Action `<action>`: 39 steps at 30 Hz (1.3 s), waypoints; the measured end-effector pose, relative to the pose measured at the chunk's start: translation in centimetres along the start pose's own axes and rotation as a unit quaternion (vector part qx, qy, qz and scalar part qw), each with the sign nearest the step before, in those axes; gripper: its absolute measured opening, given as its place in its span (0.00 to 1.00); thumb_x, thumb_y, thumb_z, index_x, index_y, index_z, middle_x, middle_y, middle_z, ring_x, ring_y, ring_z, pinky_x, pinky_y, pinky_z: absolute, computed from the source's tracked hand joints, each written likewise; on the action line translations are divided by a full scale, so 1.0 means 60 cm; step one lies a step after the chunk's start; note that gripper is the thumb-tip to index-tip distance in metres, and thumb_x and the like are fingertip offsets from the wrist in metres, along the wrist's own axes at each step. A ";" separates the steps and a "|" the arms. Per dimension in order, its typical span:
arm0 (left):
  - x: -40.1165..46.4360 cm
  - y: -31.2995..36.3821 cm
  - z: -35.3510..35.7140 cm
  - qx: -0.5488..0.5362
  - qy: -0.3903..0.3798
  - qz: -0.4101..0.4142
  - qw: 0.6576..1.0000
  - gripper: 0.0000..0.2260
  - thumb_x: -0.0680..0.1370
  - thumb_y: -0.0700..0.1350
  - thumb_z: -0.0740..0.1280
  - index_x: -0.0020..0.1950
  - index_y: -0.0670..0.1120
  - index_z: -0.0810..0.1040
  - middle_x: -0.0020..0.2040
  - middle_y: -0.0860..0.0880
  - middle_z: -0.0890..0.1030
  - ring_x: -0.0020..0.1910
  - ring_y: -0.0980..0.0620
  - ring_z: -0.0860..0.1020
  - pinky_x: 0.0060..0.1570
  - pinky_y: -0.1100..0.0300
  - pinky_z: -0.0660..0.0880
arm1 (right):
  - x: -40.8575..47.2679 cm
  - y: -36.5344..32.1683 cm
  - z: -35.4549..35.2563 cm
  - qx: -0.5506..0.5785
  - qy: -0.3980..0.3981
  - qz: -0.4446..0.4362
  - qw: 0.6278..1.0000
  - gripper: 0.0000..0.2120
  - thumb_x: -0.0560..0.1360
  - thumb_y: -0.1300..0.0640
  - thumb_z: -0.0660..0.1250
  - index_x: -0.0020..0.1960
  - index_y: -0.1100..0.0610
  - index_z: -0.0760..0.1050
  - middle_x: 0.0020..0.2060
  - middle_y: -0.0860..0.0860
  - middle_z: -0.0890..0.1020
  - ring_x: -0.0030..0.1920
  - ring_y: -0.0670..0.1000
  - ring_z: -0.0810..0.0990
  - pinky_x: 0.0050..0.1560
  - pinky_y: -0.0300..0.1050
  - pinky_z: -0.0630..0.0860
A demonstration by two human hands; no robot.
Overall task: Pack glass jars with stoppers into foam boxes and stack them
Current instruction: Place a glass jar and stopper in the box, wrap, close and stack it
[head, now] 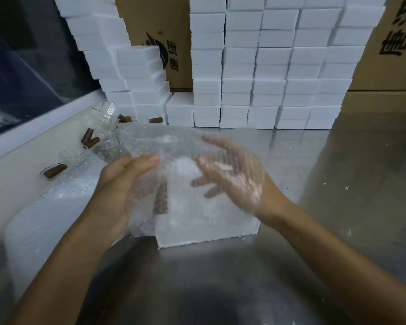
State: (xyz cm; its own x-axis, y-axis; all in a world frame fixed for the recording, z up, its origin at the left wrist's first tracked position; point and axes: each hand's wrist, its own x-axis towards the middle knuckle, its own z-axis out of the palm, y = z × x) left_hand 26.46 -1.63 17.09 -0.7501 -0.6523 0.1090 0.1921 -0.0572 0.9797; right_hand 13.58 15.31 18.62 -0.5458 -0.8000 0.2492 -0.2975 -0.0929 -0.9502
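A sheet of bubble wrap (174,146) is held up over a white foam box (206,231) on the steel table. My left hand (122,184) grips the sheet's left side, and a brown stopper (161,198) of a jar shows through the wrap beside it. My right hand (230,174) lies under the sheet with fingers spread, seen blurred through the plastic. Glass jars (108,127) with brown stoppers (90,138) lie at the left by the wall.
Tall stacks of white foam boxes (267,66) fill the back of the table, with a leaning stack (131,66) at the left. Cardboard cartons (159,31) stand behind. More bubble wrap (56,207) lies at the left. Foam crumbs dot the steel table (338,184).
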 end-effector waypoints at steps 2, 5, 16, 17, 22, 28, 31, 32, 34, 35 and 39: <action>0.005 0.006 -0.008 -0.034 0.024 -0.018 0.999 0.29 0.61 0.59 0.76 0.59 0.48 0.83 0.58 0.46 0.84 0.60 0.45 0.81 0.66 0.41 0.70 | 0.005 -0.008 -0.021 0.044 -0.029 -0.006 0.999 0.26 0.77 0.38 0.59 0.70 0.49 0.67 0.56 0.52 0.83 0.43 0.54 0.87 0.38 0.48 0.82; 0.008 0.009 -0.014 -0.071 0.053 -0.034 0.995 0.25 0.63 0.59 0.76 0.58 0.52 0.84 0.57 0.49 0.85 0.57 0.46 0.82 0.66 0.43 0.71 | 0.006 -0.028 -0.061 -0.001 -0.099 0.008 0.995 0.27 0.75 0.32 0.51 0.67 0.45 0.70 0.53 0.51 0.85 0.42 0.56 0.86 0.35 0.43 0.73; 0.009 0.007 -0.009 -0.190 0.075 -0.035 0.978 0.13 0.74 0.51 0.72 0.57 0.49 0.82 0.55 0.49 0.84 0.56 0.48 0.81 0.68 0.46 0.70 | 0.026 0.009 -0.076 -0.003 0.187 0.061 0.980 0.16 0.73 0.50 0.74 0.59 0.51 0.76 0.42 0.50 0.84 0.38 0.42 0.83 0.39 0.37 0.74; 0.007 0.007 -0.005 -0.207 0.075 -0.038 0.975 0.13 0.75 0.51 0.71 0.58 0.49 0.82 0.56 0.48 0.84 0.58 0.47 0.81 0.68 0.46 0.70 | 0.027 0.012 -0.068 0.025 0.186 0.096 0.978 0.20 0.72 0.49 0.74 0.62 0.51 0.75 0.46 0.48 0.84 0.41 0.42 0.84 0.40 0.39 0.75; -0.005 0.005 0.022 -0.271 0.060 -0.028 0.960 0.17 0.74 0.51 0.72 0.62 0.49 0.82 0.60 0.48 0.83 0.60 0.47 0.81 0.58 0.52 0.77 | 0.020 0.008 -0.015 0.199 0.050 0.189 0.960 0.42 0.63 0.45 0.78 0.71 0.58 0.68 0.55 0.53 0.84 0.50 0.50 0.86 0.47 0.42 0.80; -0.027 -0.001 0.062 -0.242 0.008 -0.004 0.970 0.11 0.74 0.52 0.70 0.53 0.52 0.87 0.59 0.48 0.84 0.58 0.49 0.82 0.54 0.54 0.80 | 0.006 0.006 0.025 0.190 0.025 0.140 0.971 0.13 0.73 0.54 0.74 0.56 0.57 0.81 0.49 0.53 0.87 0.48 0.54 0.86 0.59 0.54 0.78; -0.027 -0.003 0.068 -0.211 0.030 -0.022 0.977 0.11 0.70 0.53 0.74 0.50 0.54 0.87 0.59 0.47 0.84 0.60 0.48 0.81 0.62 0.48 0.74 | 0.009 0.008 0.021 0.200 0.086 0.117 0.969 0.07 0.74 0.58 0.72 0.51 0.59 0.83 0.42 0.55 0.87 0.39 0.50 0.84 0.47 0.47 0.80; -0.025 -0.004 0.066 -0.207 0.042 -0.032 0.977 0.12 0.68 0.53 0.75 0.49 0.53 0.87 0.59 0.46 0.83 0.59 0.47 0.81 0.64 0.47 0.73 | 0.010 0.009 0.019 0.204 0.101 0.111 0.967 0.06 0.75 0.59 0.72 0.50 0.59 0.83 0.40 0.54 0.86 0.37 0.49 0.83 0.42 0.42 0.79; -0.021 -0.004 0.061 -0.198 0.050 -0.041 0.978 0.18 0.65 0.52 0.77 0.54 0.52 0.85 0.59 0.47 0.83 0.58 0.47 0.80 0.60 0.51 0.72 | 0.014 0.010 0.013 0.207 0.129 0.107 0.964 0.04 0.75 0.60 0.72 0.48 0.60 0.83 0.37 0.53 0.85 0.35 0.48 0.82 0.37 0.38 0.77; -0.019 -0.004 0.058 -0.187 0.045 -0.040 0.981 0.22 0.65 0.50 0.78 0.58 0.52 0.83 0.59 0.48 0.83 0.58 0.47 0.80 0.57 0.52 0.72 | 0.016 0.010 0.009 0.205 0.139 0.106 0.963 0.04 0.75 0.60 0.72 0.48 0.60 0.83 0.37 0.53 0.85 0.35 0.48 0.82 0.38 0.38 0.77; -0.016 -0.002 0.050 -0.154 0.022 -0.027 0.987 0.25 0.65 0.48 0.76 0.61 0.46 0.80 0.58 0.46 0.84 0.58 0.47 0.82 0.50 0.53 0.80 | 0.021 0.015 -0.003 0.186 0.159 0.107 0.964 0.07 0.75 0.60 0.72 0.50 0.63 0.82 0.39 0.54 0.85 0.38 0.49 0.83 0.45 0.44 0.77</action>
State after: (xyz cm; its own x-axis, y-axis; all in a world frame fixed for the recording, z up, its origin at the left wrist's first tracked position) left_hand 25.26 1.30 17.37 -0.7378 -0.6736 0.0436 0.3411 -0.3162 0.8852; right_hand 12.50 14.33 18.08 -0.7935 -0.6079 0.0289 0.1171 -0.1991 -0.9730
